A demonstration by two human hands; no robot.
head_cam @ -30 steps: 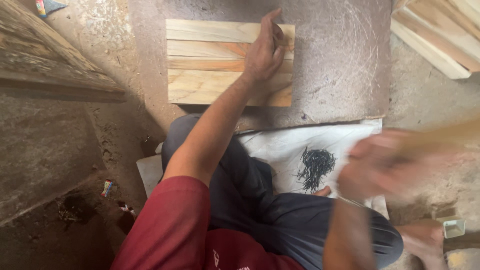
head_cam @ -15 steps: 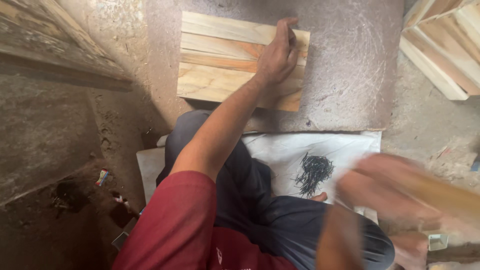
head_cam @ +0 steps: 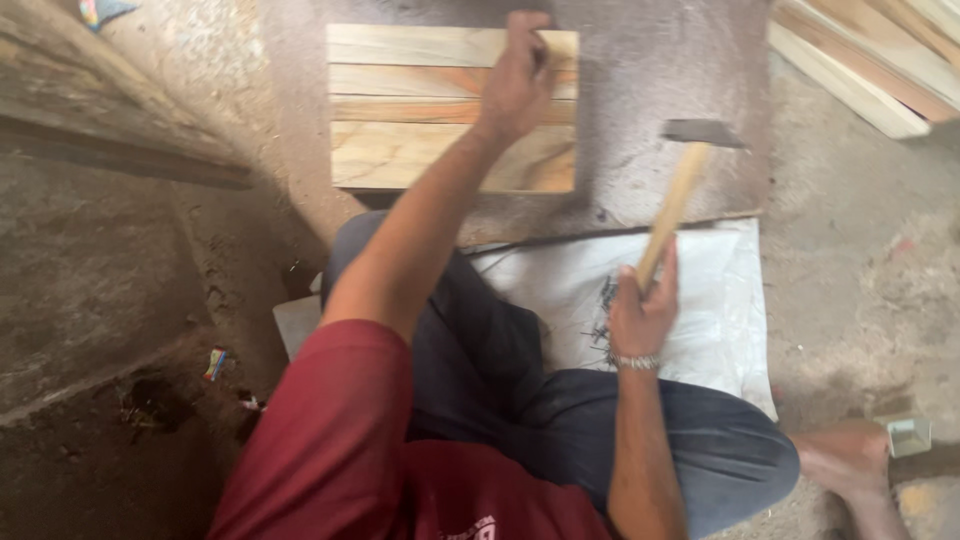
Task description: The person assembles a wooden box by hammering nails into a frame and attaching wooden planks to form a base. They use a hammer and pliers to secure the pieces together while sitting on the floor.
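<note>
A panel of several pale wooden slats [head_cam: 420, 150] lies on a grey slab [head_cam: 650, 70] in front of me. My left hand [head_cam: 515, 80] reaches out to the panel's far right corner, its fingers pinched together on the wood. Whatever they pinch is too small to see. My right hand [head_cam: 645, 315] grips the lower end of a wooden-handled hammer [head_cam: 675, 200]. Its metal head is raised over the slab, just right of the panel. A small heap of dark nails [head_cam: 598, 325] lies on a white sack [head_cam: 725, 300] next to that hand.
Long pale planks [head_cam: 870, 70] are stacked at the top right. A dark wooden beam [head_cam: 120, 140] runs along the left. I sit on the dirt floor in dark trousers, with my bare foot [head_cam: 850, 460] beside a small pale box [head_cam: 908, 435].
My right hand has come forward from a blur at the right edge, and the hammer is now in plain sight, raised beside the panel. My left hand stays on the panel's corner.
</note>
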